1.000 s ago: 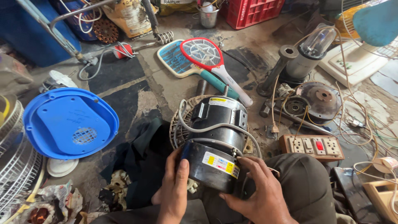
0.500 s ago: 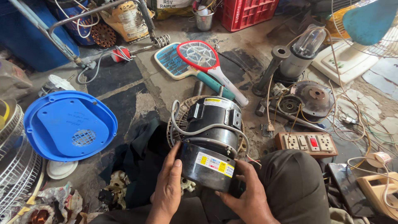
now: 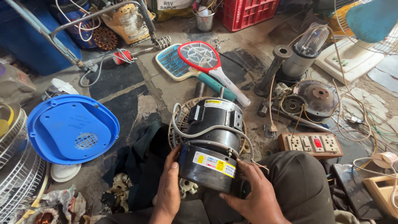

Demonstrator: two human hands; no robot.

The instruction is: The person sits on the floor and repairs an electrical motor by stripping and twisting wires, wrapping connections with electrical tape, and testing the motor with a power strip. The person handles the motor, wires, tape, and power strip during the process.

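Note:
A black electric motor [image 3: 213,141] with a yellow-and-white sticker lies in front of me, tilted toward me, with a grey cable looped over it. My left hand [image 3: 169,184] grips its near end from the left. On the right, my right hand [image 3: 251,193] holds the same end from below. The motor rests against a round wire fan guard [image 3: 179,124] on the floor.
A blue round plastic cover [image 3: 70,128] lies at left beside white fan grilles [image 3: 18,166]. Two mosquito-swatter rackets [image 3: 195,60], a mixer jar [image 3: 304,52], a dark motor plate [image 3: 315,97], a switch board [image 3: 315,144], a red crate [image 3: 248,12] and loose wires crowd the floor.
The view has shifted slightly; the motor and both hands sit a little left and lower than before. Both hands stay on the motor's near end.

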